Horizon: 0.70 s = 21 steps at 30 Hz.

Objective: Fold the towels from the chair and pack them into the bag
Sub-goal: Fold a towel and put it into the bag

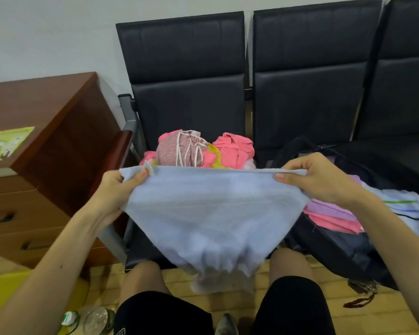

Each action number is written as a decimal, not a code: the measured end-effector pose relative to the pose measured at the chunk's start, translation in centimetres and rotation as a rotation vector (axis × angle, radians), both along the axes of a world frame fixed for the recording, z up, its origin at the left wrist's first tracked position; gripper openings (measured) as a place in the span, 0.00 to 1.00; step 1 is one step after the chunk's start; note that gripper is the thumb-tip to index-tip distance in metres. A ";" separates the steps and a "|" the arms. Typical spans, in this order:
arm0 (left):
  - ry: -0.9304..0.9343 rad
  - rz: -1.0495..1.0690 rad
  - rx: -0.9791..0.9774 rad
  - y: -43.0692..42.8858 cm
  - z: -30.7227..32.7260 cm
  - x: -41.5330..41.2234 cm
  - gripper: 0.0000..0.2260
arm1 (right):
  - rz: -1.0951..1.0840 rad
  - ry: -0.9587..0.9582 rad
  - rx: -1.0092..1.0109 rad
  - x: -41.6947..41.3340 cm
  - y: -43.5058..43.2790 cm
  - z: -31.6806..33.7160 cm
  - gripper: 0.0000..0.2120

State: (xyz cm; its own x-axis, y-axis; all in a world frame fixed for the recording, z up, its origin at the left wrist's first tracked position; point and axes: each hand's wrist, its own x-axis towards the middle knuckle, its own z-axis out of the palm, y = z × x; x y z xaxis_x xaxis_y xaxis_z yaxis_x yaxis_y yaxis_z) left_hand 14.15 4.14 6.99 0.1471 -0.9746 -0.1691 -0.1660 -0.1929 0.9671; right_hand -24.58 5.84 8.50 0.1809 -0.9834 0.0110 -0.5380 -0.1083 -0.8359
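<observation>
Head view. A light blue towel (pixel 211 213) hangs in front of the chair (pixel 186 105), its top edge stretched level between two hands. The left hand (pixel 121 187) pinches the towel's left corner between thumb and curled fingers; the right hand (pixel 317 180) pinches the right corner likewise. On the chair's seat, behind the towel, lies a heap of pink towels (pixel 232 148). Right of the chair, an open dark bag (pixel 336 252) holds folded towels (pixel 331 213). Left of the chair stands a brown cabinet (pixel 46 146).
</observation>
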 end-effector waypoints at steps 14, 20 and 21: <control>-0.011 0.080 0.003 3.2 -7.4 1.4 0.12 | -0.270 -0.542 0.206 2.0 3.3 -6.0 0.11; -0.089 0.101 -0.108 3.2 -7.6 1.1 0.09 | -0.315 -0.539 0.198 2.5 3.7 -6.7 0.14; -0.086 0.083 -0.120 3.4 -7.3 0.8 0.07 | -0.325 -0.528 0.192 2.6 3.8 -6.7 0.13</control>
